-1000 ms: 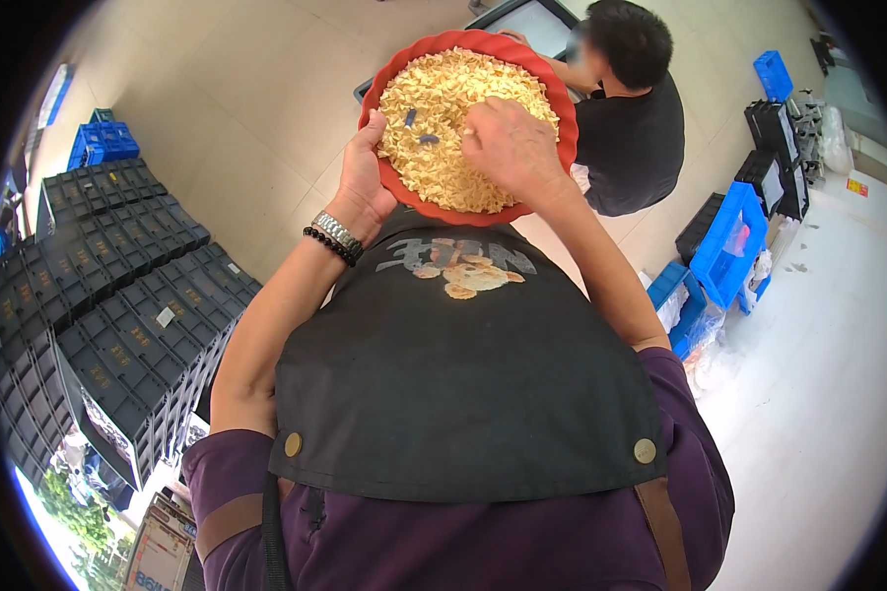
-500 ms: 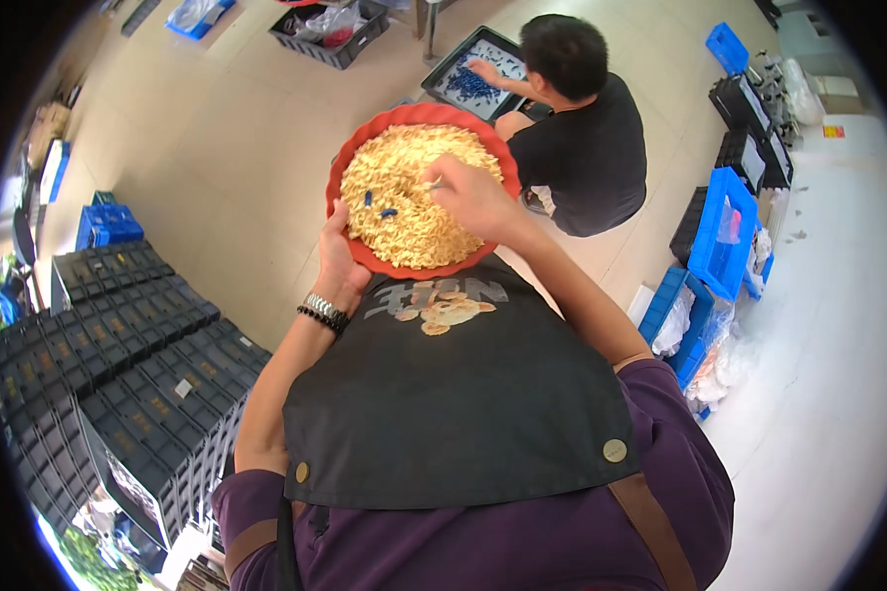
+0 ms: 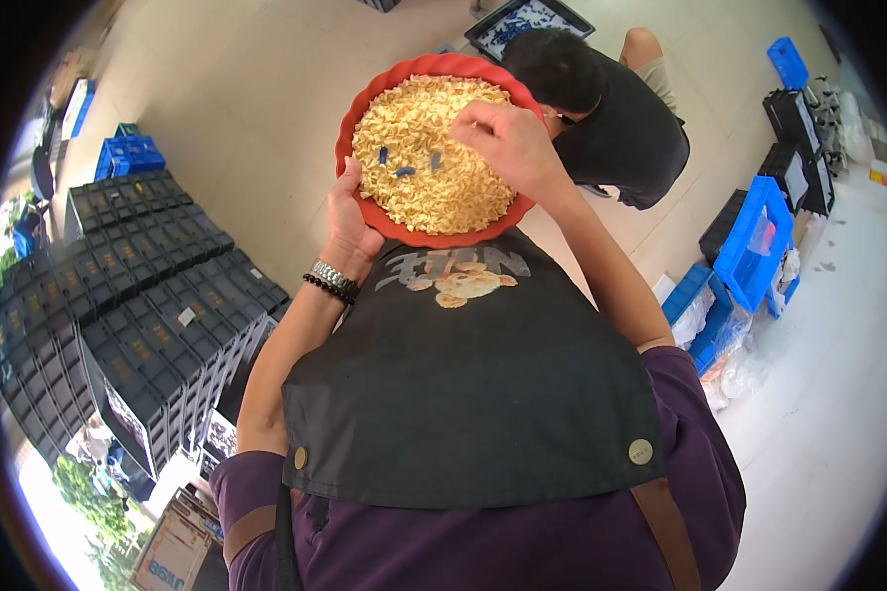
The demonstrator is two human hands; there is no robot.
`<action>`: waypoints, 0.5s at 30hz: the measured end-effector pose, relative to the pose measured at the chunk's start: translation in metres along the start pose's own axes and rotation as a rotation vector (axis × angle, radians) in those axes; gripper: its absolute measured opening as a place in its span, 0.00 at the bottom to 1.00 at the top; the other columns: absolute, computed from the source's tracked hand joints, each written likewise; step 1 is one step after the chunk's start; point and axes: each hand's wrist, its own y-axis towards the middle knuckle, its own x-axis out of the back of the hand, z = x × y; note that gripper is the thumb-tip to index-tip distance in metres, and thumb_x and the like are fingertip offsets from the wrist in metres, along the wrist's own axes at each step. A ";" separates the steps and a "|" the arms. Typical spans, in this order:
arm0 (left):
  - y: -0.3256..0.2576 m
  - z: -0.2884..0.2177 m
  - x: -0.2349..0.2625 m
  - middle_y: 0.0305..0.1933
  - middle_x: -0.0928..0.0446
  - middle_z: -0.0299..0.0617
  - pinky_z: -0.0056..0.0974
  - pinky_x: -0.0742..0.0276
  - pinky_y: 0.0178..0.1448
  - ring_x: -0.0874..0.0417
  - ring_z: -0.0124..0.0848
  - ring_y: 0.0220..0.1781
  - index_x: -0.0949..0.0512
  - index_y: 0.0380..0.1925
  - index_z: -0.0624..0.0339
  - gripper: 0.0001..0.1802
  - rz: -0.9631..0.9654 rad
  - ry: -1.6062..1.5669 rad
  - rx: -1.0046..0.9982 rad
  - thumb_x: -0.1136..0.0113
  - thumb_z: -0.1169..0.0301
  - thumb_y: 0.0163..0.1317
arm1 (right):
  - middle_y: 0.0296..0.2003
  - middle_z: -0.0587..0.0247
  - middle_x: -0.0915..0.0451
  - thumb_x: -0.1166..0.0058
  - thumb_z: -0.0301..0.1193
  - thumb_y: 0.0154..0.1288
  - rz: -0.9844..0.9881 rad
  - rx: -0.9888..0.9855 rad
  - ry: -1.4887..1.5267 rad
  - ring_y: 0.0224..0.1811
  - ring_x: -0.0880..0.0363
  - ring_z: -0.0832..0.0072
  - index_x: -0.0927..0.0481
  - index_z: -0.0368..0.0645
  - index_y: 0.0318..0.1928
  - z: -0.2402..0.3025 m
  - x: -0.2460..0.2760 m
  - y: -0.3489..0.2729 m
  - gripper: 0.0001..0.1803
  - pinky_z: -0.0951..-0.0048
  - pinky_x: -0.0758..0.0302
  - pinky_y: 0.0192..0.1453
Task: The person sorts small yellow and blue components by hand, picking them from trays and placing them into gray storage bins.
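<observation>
My left hand [image 3: 350, 219] grips the near-left rim of a round red basin [image 3: 350, 123] and holds it up in front of my chest. The basin is full of pale yellow small pieces [image 3: 434, 177], with a few small blue parts [image 3: 405, 171] lying on top. My right hand [image 3: 508, 143] rests on the pile at the right side, fingers bent down into the pieces; whether it pinches anything is hidden. A metal watch and a dark bead bracelet [image 3: 331, 279] sit on my left wrist. I wear a black apron over a purple shirt.
A person in a dark shirt [image 3: 611, 118] crouches just beyond the basin over a tray of blue parts [image 3: 527, 18]. Stacks of black crates [image 3: 128, 315] stand at left. Blue bins [image 3: 749, 241] and clear bags lie at right on the pale floor.
The view has shifted, so the basin sits lower and further left. My right hand has slid from the pile's upper middle to its right side. The left hand keeps its grip.
</observation>
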 end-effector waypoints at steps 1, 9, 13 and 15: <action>0.002 0.003 0.007 0.61 0.29 0.45 0.49 0.29 0.63 0.27 0.41 0.60 0.35 0.60 0.60 0.26 0.003 -0.002 -0.018 0.54 0.55 0.69 | 0.29 0.64 0.22 0.44 0.31 0.58 0.064 0.043 -0.181 0.32 0.23 0.74 0.19 0.44 0.33 0.007 -0.004 -0.002 0.05 0.72 0.29 0.35; -0.009 0.008 0.010 0.61 0.29 0.45 0.51 0.30 0.64 0.27 0.42 0.60 0.35 0.60 0.59 0.25 -0.017 -0.023 -0.020 0.52 0.56 0.69 | 0.30 0.65 0.26 0.45 0.28 0.53 0.097 0.441 -0.654 0.40 0.24 0.68 0.22 0.47 0.30 -0.012 -0.041 -0.005 0.03 0.67 0.25 0.42; -0.016 0.012 0.013 0.61 0.29 0.45 0.50 0.31 0.64 0.27 0.42 0.60 0.34 0.60 0.59 0.25 -0.012 -0.066 -0.025 0.51 0.56 0.68 | 0.29 0.68 0.28 0.47 0.29 0.59 0.076 0.342 -0.320 0.37 0.27 0.72 0.27 0.42 0.30 -0.012 -0.031 -0.002 0.05 0.71 0.28 0.38; -0.015 0.014 0.017 0.61 0.29 0.45 0.50 0.31 0.64 0.27 0.42 0.60 0.34 0.60 0.59 0.26 -0.040 -0.074 -0.026 0.51 0.55 0.68 | 0.29 0.69 0.28 0.47 0.32 0.62 0.144 0.167 0.101 0.36 0.28 0.76 0.27 0.41 0.32 -0.015 -0.027 0.003 0.07 0.72 0.30 0.38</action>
